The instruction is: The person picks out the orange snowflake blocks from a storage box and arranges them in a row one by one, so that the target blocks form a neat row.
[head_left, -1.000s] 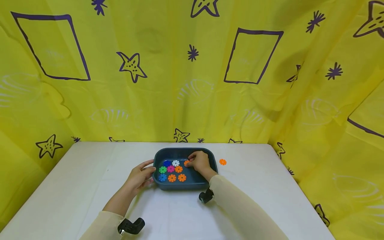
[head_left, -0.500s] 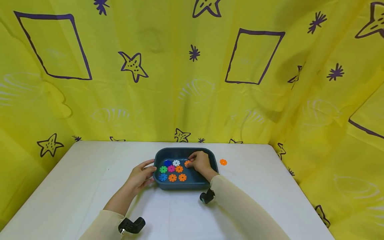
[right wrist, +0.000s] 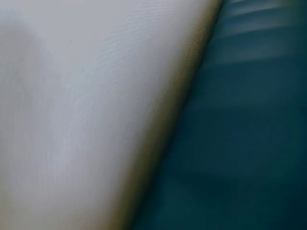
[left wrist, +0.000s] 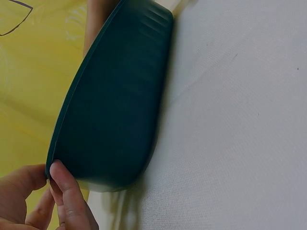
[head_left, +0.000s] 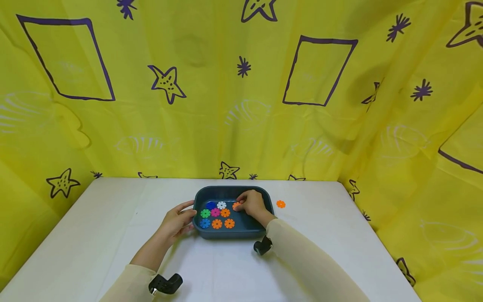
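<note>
A dark blue-grey plastic tray (head_left: 245, 234) stands on the white table. My left hand (head_left: 177, 221) holds its left end, with the thumb over the rim and fingers on the outer wall; the left wrist view shows this pinch on the tray wall (left wrist: 105, 105). Inside the tray, the thumb and fingers of my right hand (head_left: 252, 204) pinch an orange snowflake disc (head_left: 236, 206), partly hidden by the fingertips. Left of it lie several loose notched discs, among them a white disc (head_left: 221, 205), a green disc (head_left: 205, 213) and a pink disc (head_left: 215, 212).
One more orange disc (head_left: 281, 204) lies on the table (head_left: 309, 235) just right of the tray. A yellow patterned curtain (head_left: 211, 126) rises behind the table's back edge and along both sides. The right wrist view shows only cloth and the tray's outer wall (right wrist: 240, 134).
My right wrist has shifted slightly to the right, while its fingertips stay at the orange disc. My left hand and the tray keep their places.
</note>
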Demonstrator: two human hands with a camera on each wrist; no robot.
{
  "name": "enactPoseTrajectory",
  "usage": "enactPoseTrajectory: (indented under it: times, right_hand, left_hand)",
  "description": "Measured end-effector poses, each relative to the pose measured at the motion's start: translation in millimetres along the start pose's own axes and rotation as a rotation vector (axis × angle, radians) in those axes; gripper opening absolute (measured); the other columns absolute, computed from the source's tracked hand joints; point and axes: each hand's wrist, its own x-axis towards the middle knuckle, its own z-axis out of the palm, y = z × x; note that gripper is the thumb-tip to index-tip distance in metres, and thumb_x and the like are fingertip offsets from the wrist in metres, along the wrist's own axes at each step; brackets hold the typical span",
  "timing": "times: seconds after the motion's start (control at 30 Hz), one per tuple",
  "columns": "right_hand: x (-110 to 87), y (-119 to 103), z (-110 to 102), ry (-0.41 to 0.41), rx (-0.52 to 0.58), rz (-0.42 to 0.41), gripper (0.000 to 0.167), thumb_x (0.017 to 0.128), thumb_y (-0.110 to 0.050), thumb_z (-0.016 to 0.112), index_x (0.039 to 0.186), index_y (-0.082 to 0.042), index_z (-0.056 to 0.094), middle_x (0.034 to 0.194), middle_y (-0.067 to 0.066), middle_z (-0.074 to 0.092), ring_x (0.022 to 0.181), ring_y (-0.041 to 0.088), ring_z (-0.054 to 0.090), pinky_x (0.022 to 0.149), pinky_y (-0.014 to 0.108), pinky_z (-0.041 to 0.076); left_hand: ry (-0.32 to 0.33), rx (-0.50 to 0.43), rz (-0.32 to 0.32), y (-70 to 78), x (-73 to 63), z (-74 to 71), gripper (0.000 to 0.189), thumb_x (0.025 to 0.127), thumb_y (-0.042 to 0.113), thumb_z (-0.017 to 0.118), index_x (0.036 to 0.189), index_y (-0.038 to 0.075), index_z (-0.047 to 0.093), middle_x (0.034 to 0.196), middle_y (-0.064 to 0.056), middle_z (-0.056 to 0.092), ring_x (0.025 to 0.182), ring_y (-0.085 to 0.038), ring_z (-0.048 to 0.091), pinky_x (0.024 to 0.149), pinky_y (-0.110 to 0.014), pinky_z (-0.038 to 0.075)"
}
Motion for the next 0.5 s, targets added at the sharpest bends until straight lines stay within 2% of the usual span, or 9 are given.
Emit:
enactPoseTrajectory:
  times: [0.23, 0.5]
  right_hand:
    - [2.2, 2.8, -3.0, -0.041, -0.005, -0.018, 0.019, 0.073, -0.011, 0.086, 0.089, -0.004, 0.077, 0.079, 0.004, 0.068, 0.071, 0.014, 0.055, 0.061, 0.022, 0.048]
    - [3.5, 4.8, -4.7, -0.045, 0.000, -0.037, 0.021, 0.073, -0.009, 0.086, 0.091, -0.004, 0.076, 0.080, 0.004, 0.070, 0.070, 0.013, 0.059, 0.066, 0.024, 0.051]
  left_hand:
    - [0.003, -0.010, 0.001, -0.5, 0.4, 0.5, 0.047, 0.097, 0.011, 0.059, 0.142, 0.007, 0.049, 0.123, -0.019, 0.062, 0.081, -0.009, 0.065, 0.063, -0.021, 0.056]
    - [0.002, -0.010, 0.002, 0.2, 0.4, 1.9, 0.048, 0.096, 0.012, 0.060, 0.142, 0.007, 0.049, 0.121, -0.018, 0.063, 0.080, -0.009, 0.065, 0.063, -0.021, 0.056]
